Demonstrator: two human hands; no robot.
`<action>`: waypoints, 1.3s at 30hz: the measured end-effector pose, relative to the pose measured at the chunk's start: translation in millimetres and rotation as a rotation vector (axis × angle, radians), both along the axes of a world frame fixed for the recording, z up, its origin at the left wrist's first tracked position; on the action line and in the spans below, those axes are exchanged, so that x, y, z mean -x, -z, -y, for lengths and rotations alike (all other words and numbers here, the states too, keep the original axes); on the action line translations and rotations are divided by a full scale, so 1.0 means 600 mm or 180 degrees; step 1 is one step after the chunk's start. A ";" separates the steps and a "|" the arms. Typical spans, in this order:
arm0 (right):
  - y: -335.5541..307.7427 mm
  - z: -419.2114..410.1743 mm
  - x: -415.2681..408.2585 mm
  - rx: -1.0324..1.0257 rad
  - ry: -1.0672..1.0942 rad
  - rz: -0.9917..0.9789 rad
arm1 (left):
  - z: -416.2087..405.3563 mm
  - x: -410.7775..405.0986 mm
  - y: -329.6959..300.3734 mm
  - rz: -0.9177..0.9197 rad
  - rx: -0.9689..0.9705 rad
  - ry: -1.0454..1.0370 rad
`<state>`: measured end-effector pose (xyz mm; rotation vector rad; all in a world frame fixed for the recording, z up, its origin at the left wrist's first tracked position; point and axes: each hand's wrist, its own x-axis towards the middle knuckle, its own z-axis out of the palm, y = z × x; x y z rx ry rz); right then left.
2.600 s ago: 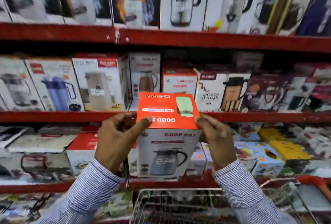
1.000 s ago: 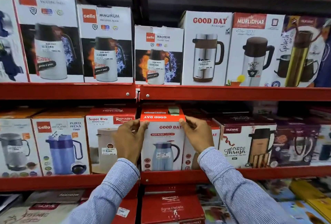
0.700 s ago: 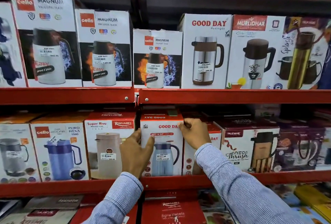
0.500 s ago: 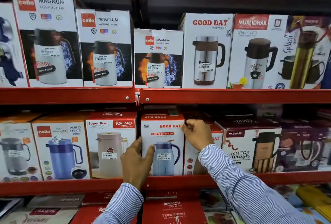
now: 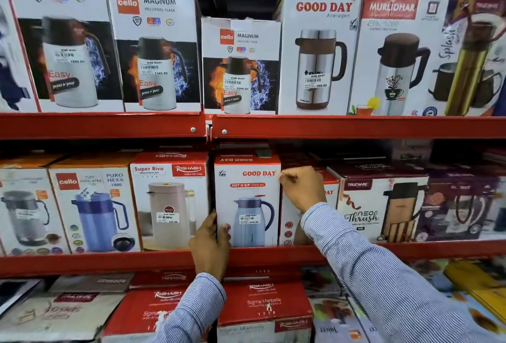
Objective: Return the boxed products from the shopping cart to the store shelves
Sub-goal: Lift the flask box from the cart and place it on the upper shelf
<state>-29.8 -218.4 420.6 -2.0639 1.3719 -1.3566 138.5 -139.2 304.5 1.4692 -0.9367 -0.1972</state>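
A white and red Good Day flask box point(image 5: 247, 200) stands upright on the middle red shelf point(image 5: 273, 256), between a Rishabh Super Riva box point(image 5: 169, 200) and another Good Day box half hidden behind my right hand. My left hand point(image 5: 210, 246) grips its lower left edge, thumb on the front face. My right hand point(image 5: 302, 188) has its fingers curled against the box's upper right corner. The shopping cart is out of view.
The upper shelf point(image 5: 328, 126) carries Cello Magnum boxes point(image 5: 158, 46), a tall Good Day box point(image 5: 317, 52) and a Murlidhar box point(image 5: 394, 55). A Trueware Neo Thrush box point(image 5: 380, 205) sits right of my hands. Red Rishabh boxes point(image 5: 262, 309) lie below.
The box went from held in the air over the cart onto the middle shelf. My left hand slid from its top edge down to its lower left edge; the right stayed at the top corner.
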 end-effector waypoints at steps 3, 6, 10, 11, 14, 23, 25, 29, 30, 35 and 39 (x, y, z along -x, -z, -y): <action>0.002 -0.001 -0.002 -0.0010 0.0025 0.0189 | 0.000 -0.002 0.001 -0.0006 0.0049 -0.0047; 0.004 0.000 -0.003 0.0012 0.0074 0.0246 | -0.003 -0.003 0.000 0.0058 0.0052 -0.0037; 0.005 0.000 -0.003 0.0084 0.0093 0.0241 | -0.001 -0.008 -0.001 0.0065 -0.0021 0.0029; 0.006 -0.001 -0.003 0.0082 0.0068 0.0258 | 0.001 -0.011 -0.001 0.0076 -0.0038 0.0055; 0.021 -0.007 0.004 0.0098 -0.0024 0.0421 | -0.009 -0.012 0.001 0.0140 -0.0069 0.0112; 0.250 -0.093 0.102 -0.0566 0.0112 0.0761 | -0.135 0.016 0.160 -0.0226 -0.0694 0.0102; 0.313 -0.103 0.112 -0.1234 0.0172 0.0691 | -0.157 0.030 0.186 -0.0264 -0.1030 0.0112; 0.384 -0.118 0.123 -0.2001 0.0169 0.0131 | -0.170 0.046 0.205 -0.0093 -0.1402 0.0169; 0.393 -0.120 0.123 -0.2110 0.0086 0.0051 | -0.170 0.047 0.204 -0.0037 -0.1443 0.0170; 0.415 -0.121 0.121 -0.2219 0.0067 -0.0090 | -0.168 0.049 0.207 0.0117 -0.1458 0.0001; 0.401 -0.138 0.120 -0.2283 0.0036 0.0213 | -0.175 0.063 0.208 0.0110 -0.1404 -0.0039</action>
